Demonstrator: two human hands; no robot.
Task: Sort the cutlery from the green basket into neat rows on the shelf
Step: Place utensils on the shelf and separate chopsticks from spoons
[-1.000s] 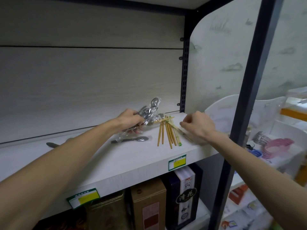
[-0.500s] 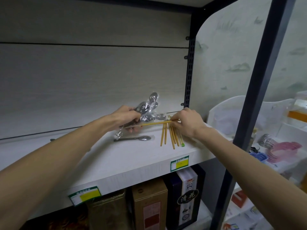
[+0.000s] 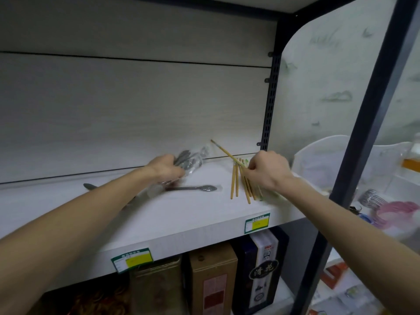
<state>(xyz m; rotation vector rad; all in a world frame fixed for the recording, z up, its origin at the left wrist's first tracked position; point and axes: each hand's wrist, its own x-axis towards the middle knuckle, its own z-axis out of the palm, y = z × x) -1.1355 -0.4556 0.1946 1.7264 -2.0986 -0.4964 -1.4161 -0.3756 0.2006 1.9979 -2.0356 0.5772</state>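
Though blurred, chopsticks apparently under right hand.

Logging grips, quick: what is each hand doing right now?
Left hand: grips the bag of spoons.
Right hand: pinches a chopstick.

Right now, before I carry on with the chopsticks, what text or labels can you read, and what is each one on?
"清花": gold characters on a dark oval badge on the dark blue and white box below the shelf.
Small red logo near that box's top: too small to read.
Right shelf-edge price tag, green with yellow patch: print blurred.
Left shelf-edge price tag: print blurred.
Brown carton's pink label: unreadable.
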